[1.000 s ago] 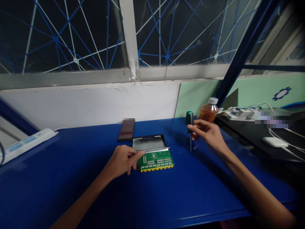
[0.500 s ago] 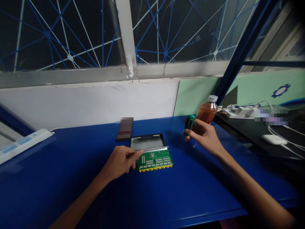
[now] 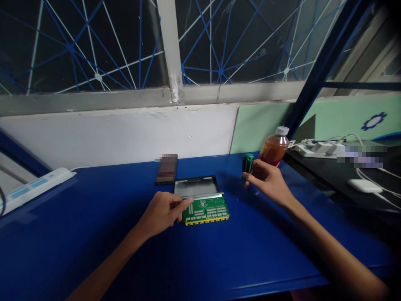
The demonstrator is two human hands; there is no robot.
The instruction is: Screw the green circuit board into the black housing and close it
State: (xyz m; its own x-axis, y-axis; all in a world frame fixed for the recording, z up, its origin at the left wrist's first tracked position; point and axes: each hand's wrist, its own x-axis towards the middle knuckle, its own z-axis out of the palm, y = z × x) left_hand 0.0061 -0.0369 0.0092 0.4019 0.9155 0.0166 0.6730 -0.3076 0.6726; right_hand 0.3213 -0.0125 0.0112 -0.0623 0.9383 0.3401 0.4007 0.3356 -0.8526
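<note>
Nearest us, the front edge of the blue worktop (image 3: 250, 251) crosses the lower right of the view, and a broad stretch of its surface runs back from there to the circuit board (image 3: 208, 209), giving us room to move between our forearms. The board lies around the middle of the worktop, well in from the left and right edges, its yellow strip (image 3: 207, 222) facing us. Our left hand (image 3: 164, 212) is closed narrow on the board's left end, thumb over the top, fingers curled at the side.

To the right of the board are a few tiny bits (image 3: 237, 200), too small to make out. Just behind the board sits a shallow dark-rimmed case (image 3: 197, 187), a metal bar (image 3: 203, 195) running between the two.

Farther right, our right hand (image 3: 266, 177) holds a screwdriver (image 3: 248, 163) by its green and black handle, apart from the board, with open surface between; we cannot make out its tip.

Toward the far edge, a phone (image 3: 166, 170) lies behind the case's left corner. A bottle (image 3: 275, 147) stands by the far right corner, just beyond our right hand. Near the far left corner, a white power strip (image 3: 40, 186) lies slantwise.
</note>
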